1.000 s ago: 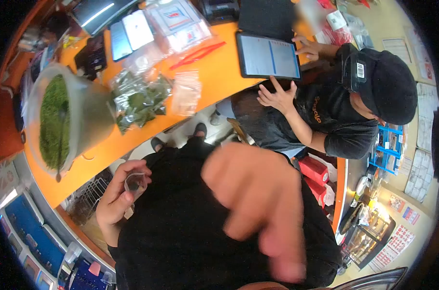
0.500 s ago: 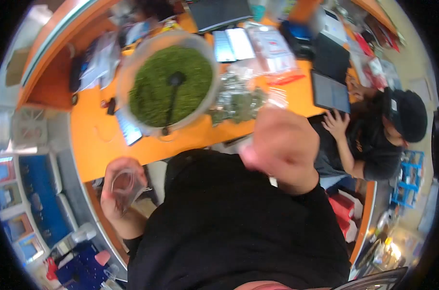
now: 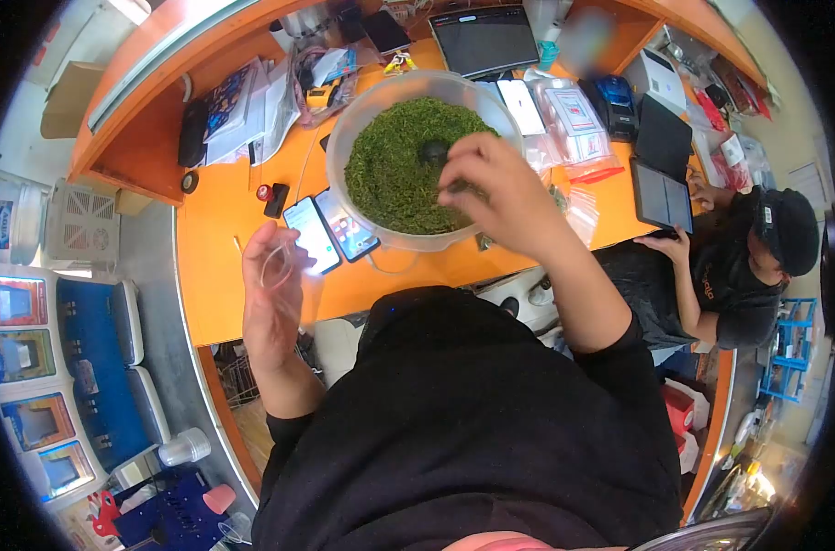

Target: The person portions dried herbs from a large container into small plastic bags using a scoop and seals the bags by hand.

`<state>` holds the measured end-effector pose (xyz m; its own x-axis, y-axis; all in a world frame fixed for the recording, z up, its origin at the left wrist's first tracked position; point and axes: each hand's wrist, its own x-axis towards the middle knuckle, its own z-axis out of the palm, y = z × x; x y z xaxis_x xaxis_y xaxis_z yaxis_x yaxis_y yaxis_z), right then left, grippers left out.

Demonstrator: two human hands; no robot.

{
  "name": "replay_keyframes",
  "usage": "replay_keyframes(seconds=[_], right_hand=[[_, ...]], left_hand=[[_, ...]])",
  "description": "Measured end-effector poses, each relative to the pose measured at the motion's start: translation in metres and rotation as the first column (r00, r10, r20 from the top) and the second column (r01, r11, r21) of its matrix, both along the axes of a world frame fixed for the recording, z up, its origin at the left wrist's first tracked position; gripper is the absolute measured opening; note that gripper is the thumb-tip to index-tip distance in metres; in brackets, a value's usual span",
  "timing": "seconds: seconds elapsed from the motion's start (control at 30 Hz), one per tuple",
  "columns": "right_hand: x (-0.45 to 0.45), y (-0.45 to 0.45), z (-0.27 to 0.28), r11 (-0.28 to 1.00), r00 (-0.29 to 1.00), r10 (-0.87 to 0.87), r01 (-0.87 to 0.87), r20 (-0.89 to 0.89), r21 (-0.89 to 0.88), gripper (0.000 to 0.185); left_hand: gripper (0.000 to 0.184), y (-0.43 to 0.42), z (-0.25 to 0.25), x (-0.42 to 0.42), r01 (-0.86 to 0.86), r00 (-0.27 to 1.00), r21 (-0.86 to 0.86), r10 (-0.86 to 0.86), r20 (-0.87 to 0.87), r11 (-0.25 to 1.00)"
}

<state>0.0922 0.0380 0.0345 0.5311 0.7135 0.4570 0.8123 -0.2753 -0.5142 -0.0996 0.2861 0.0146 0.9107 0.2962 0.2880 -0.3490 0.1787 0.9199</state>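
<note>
Far left of the orange worktop (image 3: 211, 298) there's a pile of papers in clear plastic (image 3: 243, 119) at the back, then a small black gadget (image 3: 275, 203) sitting closer in. Next along is the left hand (image 3: 269, 317), up by the front edge, fingers loosely curled round a clear plastic container (image 3: 277, 274) with a round rim. Pretty sure it's got hold of that, though the thing is so see-through it's hard to make out its full shape. Just beyond are two lit phones (image 3: 348, 226), side by side. Then the big one: a translucent tub (image 3: 408, 241) full of chopped green leaves (image 3: 390, 170), right in the middle of the worktop. A black scoop (image 3: 433, 152) lies in the greens, and the right hand (image 3: 496, 188) is over the tub's right side, fingers half bent, right at the scoop. Can't tell from here if they're actually gripping it. Further right there's a plastic pouch (image 3: 575, 129), then a co-worker in a black cap (image 3: 789, 230) with hands on a tablet (image 3: 664, 197).
</note>
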Motion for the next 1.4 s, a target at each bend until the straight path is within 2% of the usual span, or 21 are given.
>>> replay_keyframes(seconds=[0.07, 0.17, 0.27, 0.4, 0.5, 0.6, 0.7, 0.73, 0.83, 0.87, 0.97, 1.07, 1.17, 1.2, 1.33, 1.4], right_hand=[[0.014, 0.006, -0.011, 0.996, 0.995, -0.09, 0.091, -0.035, 0.015, 0.012], [0.012, 0.013, -0.004, 0.984, 0.953, -0.147, 0.167, -0.266, 0.056, 0.011], [0.012, 0.023, -0.005, 0.965, 0.98, -0.015, 0.066, -0.198, 0.253, 0.011], [-0.005, 0.028, -0.015, 0.993, 0.958, -0.019, 0.051, -0.286, 0.104, 0.008], [-0.016, 0.026, 0.003, 0.97, 0.929, 0.002, 0.088, -0.37, 0.225, 0.008], [-0.012, 0.028, -0.01, 0.975, 0.95, -0.009, 0.078, -0.313, 0.209, 0.008], [-0.009, 0.02, 0.0, 0.918, 0.943, -0.114, 0.22, -0.313, 0.329, 0.009], [-0.007, 0.015, 0.008, 0.938, 0.961, -0.241, 0.266, -0.134, 0.224, 0.01], [-0.019, 0.013, 0.013, 0.935, 0.902, -0.295, 0.34, -0.315, 0.098, 0.01], [-0.023, 0.012, 0.011, 0.951, 0.941, -0.252, 0.283, -0.226, 0.121, 0.01], [-0.035, 0.02, 0.005, 0.932, 0.948, -0.204, 0.265, -0.246, 0.247, 0.01], [-0.031, 0.025, -0.009, 0.914, 0.931, -0.232, 0.308, -0.284, 0.265, 0.01], [-0.016, 0.022, -0.026, 0.836, 0.794, -0.197, 0.442, -0.575, 0.325, 0.01], [-0.015, 0.023, -0.023, 0.804, 0.742, -0.113, 0.459, -0.661, 0.377, 0.012], [-0.011, 0.016, -0.023, 0.717, 0.631, -0.073, 0.572, -0.772, 0.399, 0.014], [-0.014, 0.012, -0.02, 0.664, 0.654, -0.065, 0.592, -0.753, 0.456, 0.016]], left_hand=[[0.081, 0.001, 0.0, 0.004, -0.049, 0.999, 0.007, 0.049, 0.009, 0.999], [0.088, 0.005, 0.003, 0.01, -0.116, 0.993, 0.059, 0.115, 0.017, 0.992], [0.088, 0.011, 0.004, 0.012, -0.164, 0.986, 0.109, 0.163, 0.017, 0.98], [0.081, 0.016, 0.006, 0.015, -0.207, 0.978, 0.123, 0.204, 0.042, 0.971], [0.078, 0.021, 0.007, 0.015, -0.222, 0.975, 0.135, 0.216, 0.059, 0.966], [0.076, 0.027, 0.004, 0.019, -0.216, 0.975, 0.159, 0.206, 0.079, 0.963], [0.073, 0.025, 0.003, 0.022, -0.236, 0.971, 0.194, 0.222, 0.093, 0.952], [0.073, 0.026, 0.002, 0.022, -0.245, 0.969, 0.203, 0.231, 0.091, 0.948], [0.072, 0.028, 0.0, 0.026, -0.239, 0.97, 0.22, 0.224, 0.092, 0.946], [0.072, 0.028, -0.001, 0.028, -0.234, 0.971, 0.214, 0.219, 0.091, 0.948], [0.07, 0.026, 0.003, 0.032, -0.238, 0.971, 0.21, 0.224, 0.085, 0.949], [0.066, 0.018, 0.013, 0.042, -0.271, 0.962, 0.22, 0.259, 0.083, 0.937], [0.065, 0.014, 0.02, 0.057, -0.294, 0.955, 0.218, 0.279, 0.097, 0.931], [0.066, 0.013, 0.022, 0.062, -0.296, 0.955, 0.215, 0.28, 0.101, 0.931], [0.064, -0.002, 0.028, 0.083, -0.277, 0.961, 0.216, 0.27, 0.064, 0.936], [0.064, -0.008, 0.027, 0.094, -0.309, 0.951, 0.281, 0.3, 0.076, 0.909]])
